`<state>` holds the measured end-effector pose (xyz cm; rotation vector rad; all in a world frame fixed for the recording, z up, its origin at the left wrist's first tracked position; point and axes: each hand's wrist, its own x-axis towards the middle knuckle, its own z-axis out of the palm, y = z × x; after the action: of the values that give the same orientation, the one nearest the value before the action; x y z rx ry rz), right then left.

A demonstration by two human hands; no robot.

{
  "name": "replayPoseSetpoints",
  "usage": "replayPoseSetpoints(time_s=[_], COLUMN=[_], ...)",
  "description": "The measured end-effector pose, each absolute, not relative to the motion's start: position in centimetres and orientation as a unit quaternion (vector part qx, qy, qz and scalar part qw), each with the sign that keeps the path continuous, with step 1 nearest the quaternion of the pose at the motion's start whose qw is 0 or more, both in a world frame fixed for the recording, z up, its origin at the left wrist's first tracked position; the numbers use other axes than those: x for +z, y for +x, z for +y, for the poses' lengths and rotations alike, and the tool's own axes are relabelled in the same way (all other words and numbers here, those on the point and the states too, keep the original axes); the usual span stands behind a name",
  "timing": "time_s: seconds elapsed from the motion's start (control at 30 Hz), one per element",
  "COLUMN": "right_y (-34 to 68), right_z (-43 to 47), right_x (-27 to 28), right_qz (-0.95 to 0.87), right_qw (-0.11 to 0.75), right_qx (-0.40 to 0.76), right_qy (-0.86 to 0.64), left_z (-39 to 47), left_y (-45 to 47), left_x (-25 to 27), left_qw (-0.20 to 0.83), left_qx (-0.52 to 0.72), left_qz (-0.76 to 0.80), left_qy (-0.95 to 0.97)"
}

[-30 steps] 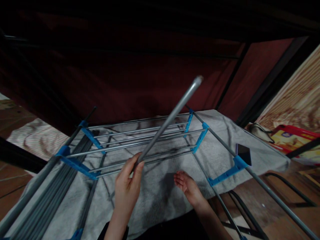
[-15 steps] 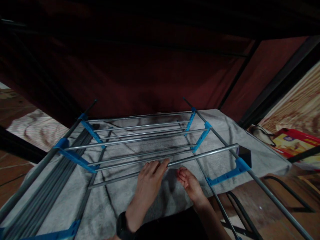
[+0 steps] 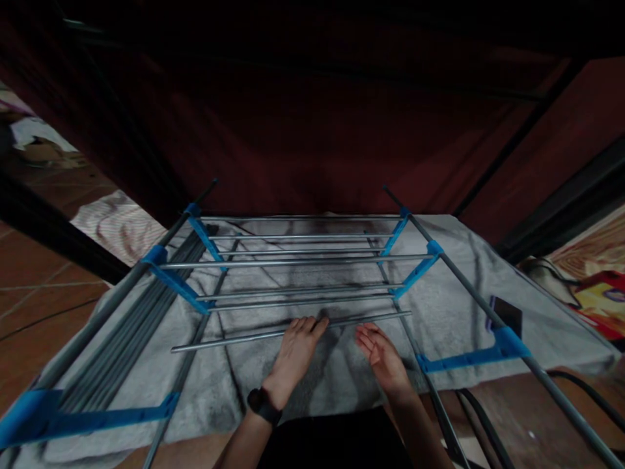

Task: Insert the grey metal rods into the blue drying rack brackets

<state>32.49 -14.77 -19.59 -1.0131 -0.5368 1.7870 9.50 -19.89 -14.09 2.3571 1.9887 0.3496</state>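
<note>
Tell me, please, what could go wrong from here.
Only the left hand holds the loose rod, so an end might swing into a blue bracket; the right hand, apart from it, may miss a slip. The dark phone-like object near a side pole could get knocked.

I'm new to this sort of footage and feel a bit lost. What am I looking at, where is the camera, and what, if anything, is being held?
There is no machine here: these are a person's bare hands, seen from a camera worn on the head, looking forward and down. On a grey cloth stands or lies a frame of metal tubes with blue plastic brackets. A bundle of rods lies along the left side; a dark flat object lies at the right. The left hand holds a loose rod crosswise. The right hand is open beside it, holding nothing.
</note>
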Motion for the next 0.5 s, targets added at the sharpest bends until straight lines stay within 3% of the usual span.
replayPoseSetpoints(time_s=[0.5], right_y=[37.0], right_z=[-11.7], right_x=[-25.1], right_qz=[-0.219], right_qw=[0.488], right_qx=[0.676], right_qy=[-0.507], left_z=[-20.2], left_y=[9.8], left_x=[-15.1], left_qw=[0.056], left_qx=[0.105], left_qz=[0.632], left_qy=[0.766])
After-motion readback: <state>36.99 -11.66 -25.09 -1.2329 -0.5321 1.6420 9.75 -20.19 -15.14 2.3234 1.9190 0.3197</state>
